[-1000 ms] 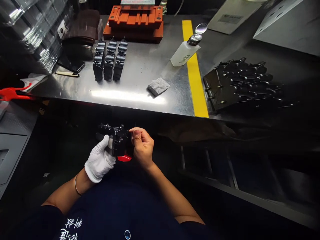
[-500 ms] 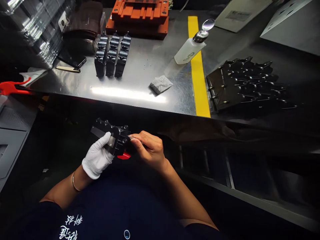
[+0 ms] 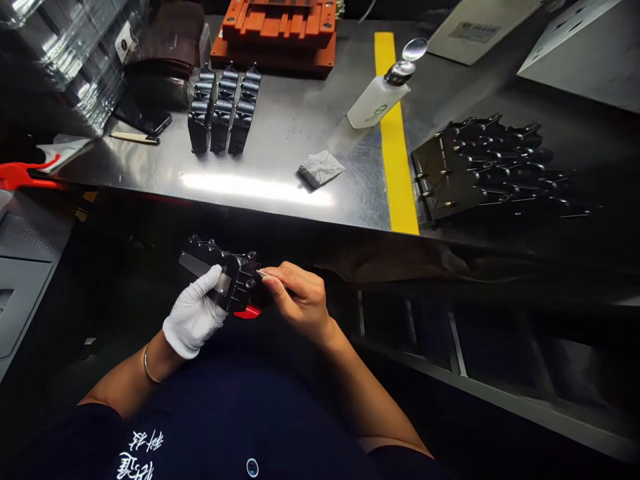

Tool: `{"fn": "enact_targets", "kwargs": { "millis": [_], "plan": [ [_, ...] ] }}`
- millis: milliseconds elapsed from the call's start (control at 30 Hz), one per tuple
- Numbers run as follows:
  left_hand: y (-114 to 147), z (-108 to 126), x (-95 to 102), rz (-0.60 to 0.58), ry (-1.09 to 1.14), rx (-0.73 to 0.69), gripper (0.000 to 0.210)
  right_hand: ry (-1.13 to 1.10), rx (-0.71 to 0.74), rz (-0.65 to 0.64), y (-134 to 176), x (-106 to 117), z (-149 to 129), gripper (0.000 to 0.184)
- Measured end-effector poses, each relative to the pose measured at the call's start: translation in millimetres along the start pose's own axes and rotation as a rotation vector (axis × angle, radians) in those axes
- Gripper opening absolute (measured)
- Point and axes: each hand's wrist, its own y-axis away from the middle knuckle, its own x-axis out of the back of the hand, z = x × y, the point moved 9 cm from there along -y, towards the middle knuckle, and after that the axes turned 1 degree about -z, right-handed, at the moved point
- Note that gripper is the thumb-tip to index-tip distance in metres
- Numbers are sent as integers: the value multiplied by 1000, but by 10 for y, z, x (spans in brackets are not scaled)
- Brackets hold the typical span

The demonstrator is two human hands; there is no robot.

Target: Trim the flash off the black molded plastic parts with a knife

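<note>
My left hand (image 3: 196,313), in a white glove, grips a black moulded part (image 3: 236,270) with round bosses along its edge. Its thumb lies across the flat side of the part. My right hand (image 3: 300,293), bare, pinches a thin, pale, pointed tool (image 3: 264,273) between thumb and forefinger. The tip of that tool is at the right end of the part; whether it touches cannot be made out. Below the part shows a red object (image 3: 248,311), mostly hidden. Both hands are in front of the bench edge, above my lap.
On the metal bench (image 3: 280,120) stand three black parts (image 3: 221,110), an orange fixture (image 3: 277,40), a folded grey cloth (image 3: 321,169) and a white bottle (image 3: 377,101). Right of the yellow tape (image 3: 397,160) lie several more black parts (image 3: 500,160). Clear trays (image 3: 65,60) are stacked at left.
Both hands keep almost the same pose around the black part. The part has tilted very slightly, and the whole view has shifted a little.
</note>
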Motion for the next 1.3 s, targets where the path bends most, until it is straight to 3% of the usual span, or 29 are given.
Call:
{"fn": "enact_targets", "kwargs": {
  "millis": [233,400,533,600,700,900,1300],
  "plan": [
    [9,-25,-48,-20,-7,-36,44,-64,-124,63,52,-68,69,18],
    [-12,-120,-65,-88,11,21,44,-238,-399,274,246,-201,244,27],
    [-16,-183,-65,-171,44,84,47,-293,-448,474,362,-196,339,31],
    [-9,-178,-76,-211,53,93,49,-282,-453,507,367,-138,386,31],
    [-1,-140,-82,-218,67,85,47,-214,-352,358,243,-63,329,25],
    [12,-90,-39,-122,65,68,42,-35,46,12,48,26,-45,12],
    [59,-102,-55,11,3,38,37,49,87,-28,63,48,-63,11]
  ]
}}
